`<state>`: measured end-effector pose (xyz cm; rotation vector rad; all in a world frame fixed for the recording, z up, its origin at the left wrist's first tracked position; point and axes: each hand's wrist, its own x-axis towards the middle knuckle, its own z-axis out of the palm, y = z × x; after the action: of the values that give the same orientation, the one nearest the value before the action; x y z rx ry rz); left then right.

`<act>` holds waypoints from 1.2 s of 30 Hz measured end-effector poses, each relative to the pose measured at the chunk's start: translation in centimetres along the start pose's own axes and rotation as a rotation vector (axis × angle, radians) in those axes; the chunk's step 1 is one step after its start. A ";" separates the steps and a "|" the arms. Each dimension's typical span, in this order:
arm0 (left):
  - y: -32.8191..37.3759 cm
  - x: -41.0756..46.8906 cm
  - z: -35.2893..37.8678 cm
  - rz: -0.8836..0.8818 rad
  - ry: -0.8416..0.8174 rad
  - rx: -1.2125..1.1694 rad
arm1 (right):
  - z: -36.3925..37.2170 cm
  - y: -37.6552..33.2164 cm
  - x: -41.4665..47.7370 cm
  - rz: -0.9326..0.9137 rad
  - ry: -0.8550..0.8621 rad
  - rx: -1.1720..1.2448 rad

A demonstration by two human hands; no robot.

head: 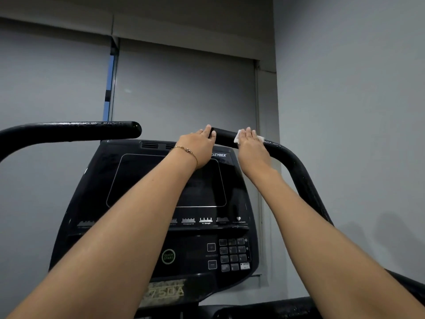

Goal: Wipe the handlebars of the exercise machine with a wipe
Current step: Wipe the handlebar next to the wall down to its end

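The exercise machine has two black handlebars. The right handlebar curves down to the right; the left handlebar ends near the middle of the view. My left hand grips the inner tip of the right handlebar, fingers curled over it. My right hand lies over the bar just to the right, pressing a white wipe against it. The wipe's corners show on both sides of my fingers. How far my right fingers wrap behind the bar is hidden.
The black console with a dark screen, keypad and green quick-start button stands under my arms. Grey window blinds hang behind it, and a grey wall closes the right side.
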<state>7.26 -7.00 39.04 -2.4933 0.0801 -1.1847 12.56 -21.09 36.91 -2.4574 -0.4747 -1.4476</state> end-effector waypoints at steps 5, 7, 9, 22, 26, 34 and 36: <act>-0.2 -0.3 -0.1 0.009 0.031 0.001 | 0.2 1.3 -1.0 -0.038 -0.009 0.008; 0.0 -0.4 0.0 0.005 0.037 0.004 | 0.1 2.4 -1.5 0.019 0.018 0.005; 0.2 -0.4 0.0 0.003 0.045 0.015 | 0.0 2.3 -0.6 0.040 0.028 0.001; 0.4 -0.2 0.3 -0.016 0.042 0.017 | 0.3 3.3 0.5 0.008 0.040 0.021; 0.2 -0.1 0.4 -0.015 0.044 0.011 | 0.6 4.8 -0.9 -0.008 0.004 0.017; 0.3 -0.1 0.6 -0.019 0.045 0.009 | 0.6 4.1 -0.1 -0.063 0.025 -0.003; 0.3 -0.2 0.4 -0.018 0.037 0.001 | 1.1 5.1 -1.1 -0.067 0.020 -0.006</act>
<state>7.51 -7.09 38.56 -2.4768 0.0675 -1.2383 14.94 -25.51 35.18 -2.4506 -0.5547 -1.5003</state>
